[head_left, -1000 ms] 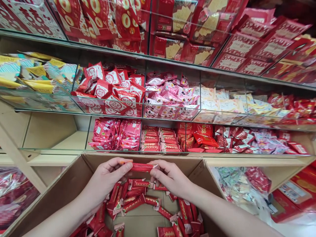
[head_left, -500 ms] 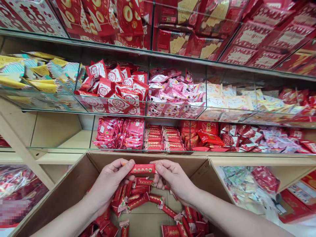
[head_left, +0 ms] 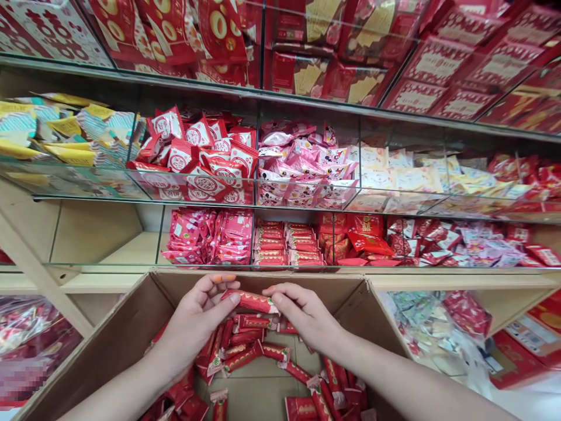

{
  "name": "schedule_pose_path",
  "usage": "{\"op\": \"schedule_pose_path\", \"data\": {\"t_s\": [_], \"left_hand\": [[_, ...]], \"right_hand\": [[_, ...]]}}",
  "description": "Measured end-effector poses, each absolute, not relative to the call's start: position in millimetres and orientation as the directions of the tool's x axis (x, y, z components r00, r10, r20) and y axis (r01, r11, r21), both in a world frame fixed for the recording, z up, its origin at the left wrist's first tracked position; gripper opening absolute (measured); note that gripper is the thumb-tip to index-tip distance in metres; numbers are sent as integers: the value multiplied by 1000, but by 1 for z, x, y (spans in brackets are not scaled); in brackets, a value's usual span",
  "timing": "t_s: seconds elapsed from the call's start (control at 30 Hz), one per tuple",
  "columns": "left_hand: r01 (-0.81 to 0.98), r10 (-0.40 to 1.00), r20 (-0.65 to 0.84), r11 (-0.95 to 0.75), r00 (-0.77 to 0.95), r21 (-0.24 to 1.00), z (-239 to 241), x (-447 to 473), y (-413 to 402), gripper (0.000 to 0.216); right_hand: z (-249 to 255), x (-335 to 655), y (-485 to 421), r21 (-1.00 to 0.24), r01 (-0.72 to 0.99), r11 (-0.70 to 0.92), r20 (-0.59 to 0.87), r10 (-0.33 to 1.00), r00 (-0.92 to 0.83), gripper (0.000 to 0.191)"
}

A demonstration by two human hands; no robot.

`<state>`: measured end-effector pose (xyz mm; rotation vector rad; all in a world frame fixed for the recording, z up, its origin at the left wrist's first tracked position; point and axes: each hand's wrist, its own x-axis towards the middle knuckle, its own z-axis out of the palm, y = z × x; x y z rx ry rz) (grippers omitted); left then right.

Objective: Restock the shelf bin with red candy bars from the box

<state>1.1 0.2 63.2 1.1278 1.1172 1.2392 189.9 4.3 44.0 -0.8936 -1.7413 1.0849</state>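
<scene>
A small red wrapped candy bar (head_left: 253, 301) with gold print is stretched between my two hands, above a cardboard box. My left hand (head_left: 205, 304) grips its left end, thumb on top. At the other end, the thumb and fingers of my right hand (head_left: 298, 307) pinch the wrapper. The bar tilts slightly, its left end higher. Inside the cardboard box (head_left: 109, 330), several similar red wrapped bars (head_left: 241, 351) lie scattered, some partly hidden by my hands and forearms.
Behind the box, shelves with clear dividers hold stacked red bars (head_left: 302, 242), pink packets (head_left: 193, 234), red-and-white packets (head_left: 179, 155) and pink-white packets (head_left: 307, 164). Larger red bags (head_left: 228, 29) fill the top shelf. A clear plastic bag (head_left: 471, 351) of packets is at the lower right.
The bar has turned in my hands, from nearly level to slightly tilted, and its printed face shows less. My left fingers have lifted and loosened a little. The view has shifted slightly.
</scene>
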Motion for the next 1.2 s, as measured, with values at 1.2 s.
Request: {"op": "schedule_pose_path", "data": {"t_s": [1.2], "left_hand": [[-70, 934, -236, 263, 267, 962, 41, 25, -10, 34]], "right_hand": [[82, 208, 60, -223, 799, 558, 559, 745, -363, 23]]}}
